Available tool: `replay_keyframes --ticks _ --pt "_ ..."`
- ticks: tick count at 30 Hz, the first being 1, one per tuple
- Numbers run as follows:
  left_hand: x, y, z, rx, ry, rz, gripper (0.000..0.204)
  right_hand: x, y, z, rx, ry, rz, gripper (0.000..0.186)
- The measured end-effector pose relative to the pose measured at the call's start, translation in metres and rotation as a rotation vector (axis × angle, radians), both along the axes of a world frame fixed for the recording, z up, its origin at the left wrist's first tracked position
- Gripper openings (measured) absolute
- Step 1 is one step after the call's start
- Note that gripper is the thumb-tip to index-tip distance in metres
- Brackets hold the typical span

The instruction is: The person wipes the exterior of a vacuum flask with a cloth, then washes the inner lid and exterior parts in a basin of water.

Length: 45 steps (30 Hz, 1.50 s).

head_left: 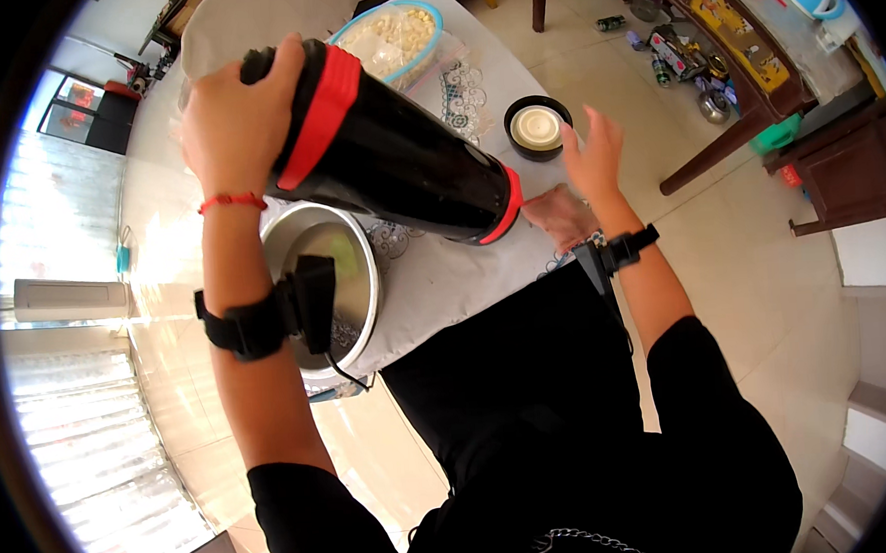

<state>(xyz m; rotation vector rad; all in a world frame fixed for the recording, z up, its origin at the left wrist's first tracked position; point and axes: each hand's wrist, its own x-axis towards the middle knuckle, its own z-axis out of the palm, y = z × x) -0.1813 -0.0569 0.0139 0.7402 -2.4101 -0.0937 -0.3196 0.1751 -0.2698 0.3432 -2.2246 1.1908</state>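
Observation:
My left hand (pixel 239 117), with a red cord at its wrist, is closed round the handle end of a large black thermos flask (pixel 407 168) with red bands. The flask lies steeply tilted above the table, its red-rimmed end toward my right. Partly under its left end stands a round metal pot (pixel 365 281); whether anything flows into it is hidden. My right hand (pixel 594 156) is raised with fingers apart, touching nothing. Beside it, a cream stopper (pixel 536 128) sits in a black round cap (pixel 518 147). A brownish thing (pixel 560 217) below that hand is hard to make out.
A blue-rimmed basin (pixel 438 21) of pale pieces, partly under clear plastic, stands at the far end of the cloth-covered table (pixel 425 307). A wooden table (pixel 746 125) is at the right, with cans and metal items (pixel 687 63) on the floor beside it.

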Motion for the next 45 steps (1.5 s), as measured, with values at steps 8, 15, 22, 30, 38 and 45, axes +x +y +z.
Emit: replay_keyframes --ticks 8,15,22,30,38,45 --pt "0.001 0.021 -0.002 -0.053 0.033 -0.062 0.054 -0.01 -0.03 0.034 0.686 -0.416 0.217 0.027" --pt "0.003 0.041 -0.007 -0.11 0.097 -0.144 0.05 -0.008 -0.033 0.027 0.7 -0.458 0.234 0.033" --pt "0.01 0.067 -0.008 -0.14 0.09 -0.217 0.043 -0.013 -0.039 0.016 0.754 -0.391 0.197 0.022" --pt "0.011 0.074 -0.019 -0.241 0.201 -0.379 0.044 -0.015 -0.042 0.01 0.813 -0.3 0.228 0.019" --pt "0.014 0.089 -0.017 -0.252 0.113 -0.371 0.04 -0.049 0.0 0.01 0.136 -0.496 0.319 0.025" --pt "0.023 0.092 -0.023 -0.336 0.171 -0.469 0.039 -0.009 0.052 0.091 -1.142 -0.933 0.877 0.032"
